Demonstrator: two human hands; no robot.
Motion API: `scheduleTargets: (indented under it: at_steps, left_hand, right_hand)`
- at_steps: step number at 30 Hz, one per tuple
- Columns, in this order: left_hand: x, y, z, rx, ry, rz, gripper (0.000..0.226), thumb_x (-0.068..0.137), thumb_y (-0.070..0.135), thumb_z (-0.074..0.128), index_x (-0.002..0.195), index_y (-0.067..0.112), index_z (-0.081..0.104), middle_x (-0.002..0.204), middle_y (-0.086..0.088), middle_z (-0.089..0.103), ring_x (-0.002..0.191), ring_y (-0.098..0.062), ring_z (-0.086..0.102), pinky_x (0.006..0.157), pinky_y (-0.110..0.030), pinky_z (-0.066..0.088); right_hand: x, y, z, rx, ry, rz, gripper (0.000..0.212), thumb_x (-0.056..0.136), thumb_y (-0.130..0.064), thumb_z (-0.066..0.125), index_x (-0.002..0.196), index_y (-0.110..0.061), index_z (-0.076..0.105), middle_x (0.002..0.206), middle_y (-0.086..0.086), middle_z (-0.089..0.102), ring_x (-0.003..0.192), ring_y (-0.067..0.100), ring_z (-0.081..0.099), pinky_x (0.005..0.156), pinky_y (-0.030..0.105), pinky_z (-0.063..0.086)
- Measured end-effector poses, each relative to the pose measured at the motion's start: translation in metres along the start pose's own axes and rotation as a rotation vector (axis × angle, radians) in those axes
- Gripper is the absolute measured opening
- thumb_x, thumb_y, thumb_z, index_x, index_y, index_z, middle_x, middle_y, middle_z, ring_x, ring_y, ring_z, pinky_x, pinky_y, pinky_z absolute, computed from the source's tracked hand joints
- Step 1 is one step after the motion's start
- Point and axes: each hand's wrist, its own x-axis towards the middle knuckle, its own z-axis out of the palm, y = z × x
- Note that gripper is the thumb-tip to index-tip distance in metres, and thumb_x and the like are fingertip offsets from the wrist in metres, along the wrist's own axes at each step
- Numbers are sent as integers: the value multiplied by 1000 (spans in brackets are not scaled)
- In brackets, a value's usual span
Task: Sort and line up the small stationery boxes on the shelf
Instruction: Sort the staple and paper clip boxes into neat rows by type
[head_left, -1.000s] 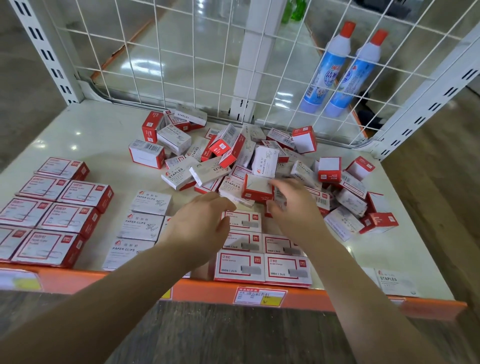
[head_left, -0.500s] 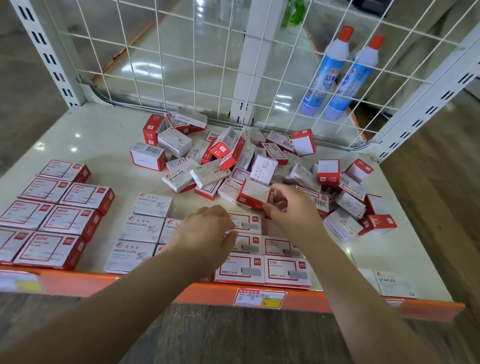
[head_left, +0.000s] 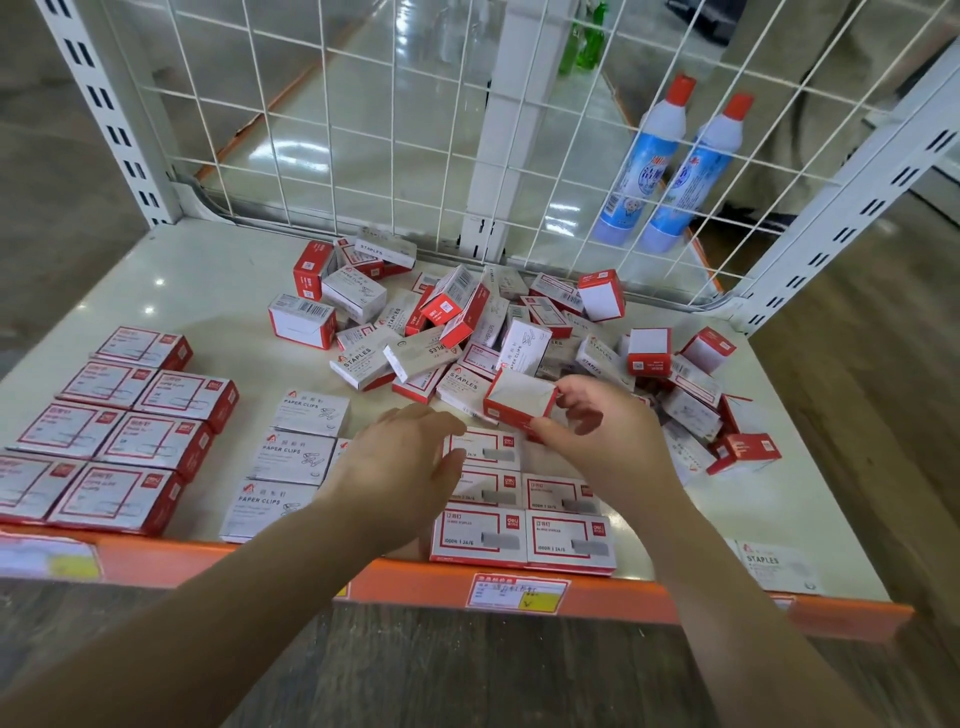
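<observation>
The right hand (head_left: 597, 431) pinches a red box (head_left: 519, 399) at the near edge of the messy pile (head_left: 467, 332) on the shelf (head_left: 208, 270). The left hand (head_left: 400, 462) lies open over the neat staple rows (head_left: 524, 519). Pulling could tip nearby boxes onto the rows.

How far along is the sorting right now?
Roughly a third, I'd judge. Done: red-framed boxes lined up at left, PAPER CLIPS boxes in a column, staples boxes in rows at the front. In hand: the right hand holds a red box; the left hand hovers over the rows. Left: the jumbled pile behind.
</observation>
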Motion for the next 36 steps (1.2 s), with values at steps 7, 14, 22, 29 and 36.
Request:
scheduleTargets:
  at_steps: [7,14,22,29,36]
  left_hand:
    - [-5,9,-11,-213,163,-66,35,95,32,44,128,23,52,117,5,62,102,-12,57,88,-32,50]
    - [-4,12,-15,-407,-65,-136,25,98,31,41,111,20,58,90,7,64,78,-10,64,71,-32,58]
    - [-7,6,-12,-653,-35,-237,10,92,17,54,101,20,52,94,3,64,85,-13,62,66,-27,55]
    - [-12,6,-10,-687,-59,-170,20,89,11,58,86,28,48,99,3,63,94,-18,62,68,-28,57]
    - [-12,6,-9,-644,-50,-153,18,87,13,61,101,22,54,107,6,62,103,-14,59,85,-31,54]
  right_hand:
    - [-28,-13,-10,44,-21,-84,31,79,-38,68,99,-49,46,89,-36,46,84,-18,46,61,1,35]
    - [-38,-23,-10,63,-33,-160,35,79,-35,70,100,-47,44,88,-40,40,85,-20,46,66,-5,34]
    - [-35,-9,-7,139,-155,-47,35,87,-34,61,121,-33,53,107,-23,56,92,-6,52,69,8,44]
    - [-29,-10,-10,219,-304,-26,26,92,-32,53,117,-29,58,92,-28,54,88,-2,55,65,10,46]
    - [-31,-9,-8,283,-189,-70,16,87,-27,62,94,-41,58,90,-26,61,86,-8,56,71,11,49]
